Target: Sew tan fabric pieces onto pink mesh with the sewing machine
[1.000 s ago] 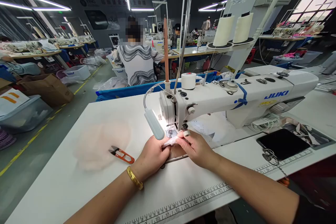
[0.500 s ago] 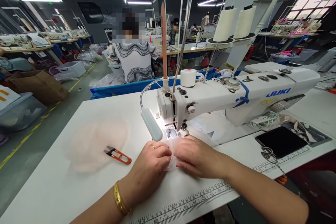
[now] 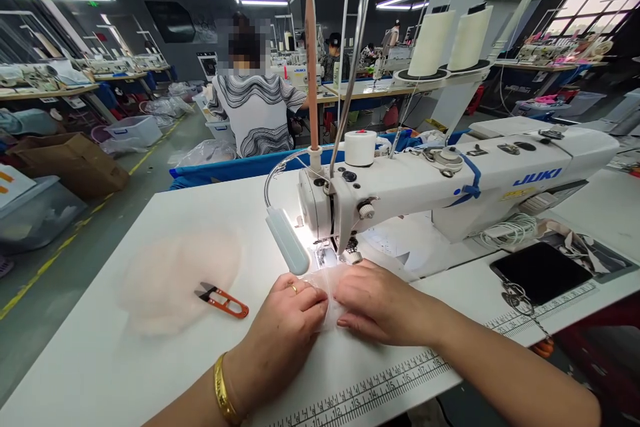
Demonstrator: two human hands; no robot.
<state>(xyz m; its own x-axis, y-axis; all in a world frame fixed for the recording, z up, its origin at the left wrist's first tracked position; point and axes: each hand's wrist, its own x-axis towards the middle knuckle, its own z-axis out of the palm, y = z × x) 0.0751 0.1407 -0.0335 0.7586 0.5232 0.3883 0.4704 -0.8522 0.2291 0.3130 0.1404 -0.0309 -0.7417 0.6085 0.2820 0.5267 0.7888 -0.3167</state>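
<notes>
Thin sheer fabric (image 3: pixel 329 310) lies in front of the presser foot of a white sewing machine (image 3: pixel 400 193). My left hand (image 3: pixel 295 313), with its fingers curled, pinches the fabric's left side. On the right side my right hand (image 3: pixel 377 303) holds the same fabric between bent fingers, close below the needle area. The fingertips of both hands are partly hidden in the cloth. A lit grey lamp (image 3: pixel 289 241) hangs just left of the needle. Orange thread snips (image 3: pixel 223 299) rest left of my left hand, partly on a pale sheer piece of fabric (image 3: pixel 165 287).
A ruler strip (image 3: pixel 370 393) runs along the table's front edge. Farther right lie a black phone-like slab (image 3: pixel 543 270) and a coil of cord (image 3: pixel 507 232). Thread cones (image 3: pixel 433 43) stand behind the machine. Another person (image 3: pixel 255 107) sits ahead, facing away.
The view has shifted slightly. Both hands stay on the sheer fabric before the needle, with a little more of it showing between them.
</notes>
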